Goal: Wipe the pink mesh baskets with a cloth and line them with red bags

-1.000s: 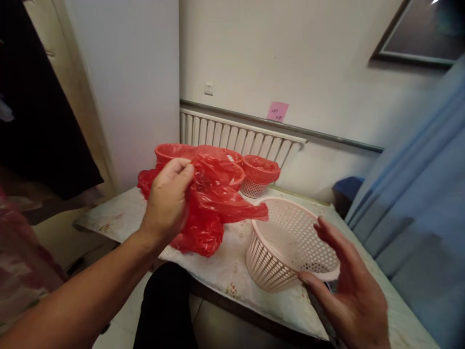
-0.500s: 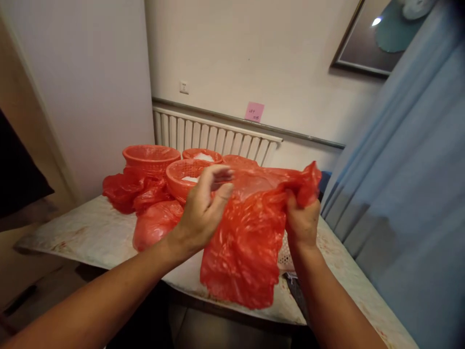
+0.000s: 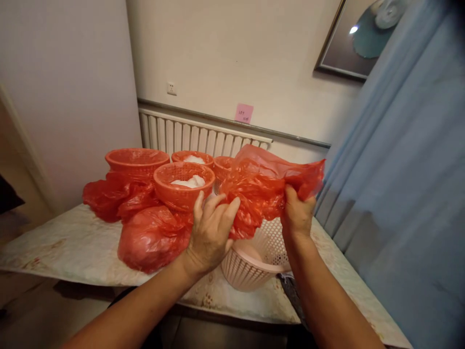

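Observation:
My right hand (image 3: pixel 298 211) is closed around the gathered edge of a red plastic bag (image 3: pixel 259 191), holding it up in the air. The thin, crumpled bag stretches leftward from that fist. At its left side is my left hand (image 3: pixel 212 232), fingers spread and slightly curled; whether the fingertips touch the plastic I cannot tell. Below the bag a pale pink perforated plastic basket (image 3: pixel 247 271) stands on the table, its far rim partly hidden by the bag and my right hand.
Left of my hands are a bag-lined basket (image 3: pixel 183 194) with white contents, a similar basket (image 3: pixel 136 157) behind it and a bulging red bag (image 3: pixel 150 242). A cloth-covered table (image 3: pixel 65 247) carries them. A radiator (image 3: pixel 203 138) lines the wall; a blue curtain (image 3: pixel 395 169) hangs right.
The red bag has swung up from hanging down in front, uncovering the pale pink basket. My left hand has moved slightly lower and its fingers have spread; my right hand keeps its hold.

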The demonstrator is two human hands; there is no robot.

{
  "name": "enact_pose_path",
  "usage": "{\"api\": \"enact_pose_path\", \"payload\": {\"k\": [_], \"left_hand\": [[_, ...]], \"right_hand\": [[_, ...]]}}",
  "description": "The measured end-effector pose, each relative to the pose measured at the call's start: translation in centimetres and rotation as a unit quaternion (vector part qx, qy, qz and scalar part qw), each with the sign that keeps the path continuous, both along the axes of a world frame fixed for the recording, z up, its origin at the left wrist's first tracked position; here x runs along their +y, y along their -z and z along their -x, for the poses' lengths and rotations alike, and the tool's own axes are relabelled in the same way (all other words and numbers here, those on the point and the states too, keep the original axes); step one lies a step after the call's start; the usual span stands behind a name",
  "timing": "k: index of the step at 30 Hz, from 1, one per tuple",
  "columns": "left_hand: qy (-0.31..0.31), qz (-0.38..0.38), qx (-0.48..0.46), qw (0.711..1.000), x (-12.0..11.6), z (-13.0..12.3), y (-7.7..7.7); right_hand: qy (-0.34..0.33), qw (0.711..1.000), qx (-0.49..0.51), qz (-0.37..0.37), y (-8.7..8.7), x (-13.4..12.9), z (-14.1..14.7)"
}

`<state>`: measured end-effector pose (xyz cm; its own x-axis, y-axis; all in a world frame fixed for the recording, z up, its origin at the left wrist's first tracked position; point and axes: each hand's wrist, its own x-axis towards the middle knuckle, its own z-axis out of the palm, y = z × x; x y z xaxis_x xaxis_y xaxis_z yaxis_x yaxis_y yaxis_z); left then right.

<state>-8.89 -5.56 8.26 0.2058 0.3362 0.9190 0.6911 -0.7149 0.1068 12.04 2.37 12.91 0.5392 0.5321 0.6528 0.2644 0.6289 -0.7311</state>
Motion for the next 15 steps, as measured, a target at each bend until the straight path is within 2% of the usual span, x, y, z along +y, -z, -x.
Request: {"api": "enact_pose_path", "payload": {"k": [2,4,6,8,10,11,15], "left_hand": [[0.049,0.077,-0.065,0.994,1.4,0.9,-0.1],[0.085,0.164,-0.218,0.958,2.7,2.4,0.0],[0.113,0.211,-0.400,0.885,4.1,4.1,0.1],[0.168,0.231,-0.527,0.800,5.4,5.8,0.2],[0.200,0.248,-0.586,0.745,6.4,7.1,0.3],[0.206,0.257,-0.602,0.727,6.8,7.6,0.4],[0.205,0.292,-0.637,0.684,7.7,8.8,1.0]], "right_hand": [[-0.002,1.000,-0.018,-0.003,-0.1,0.0,-0.9],[-0.027,0.999,0.016,0.001,-0.5,0.6,-2.7],[-0.058,0.995,0.085,0.011,-0.8,1.5,-5.1],[-0.093,0.986,0.138,0.023,-0.9,2.3,-7.6],[-0.131,0.976,0.166,0.050,-0.9,2.8,-9.8],[-0.148,0.971,0.173,0.075,-0.8,2.9,-10.6],[-0.189,0.950,0.172,0.181,-1.4,1.4,-12.3]]}}
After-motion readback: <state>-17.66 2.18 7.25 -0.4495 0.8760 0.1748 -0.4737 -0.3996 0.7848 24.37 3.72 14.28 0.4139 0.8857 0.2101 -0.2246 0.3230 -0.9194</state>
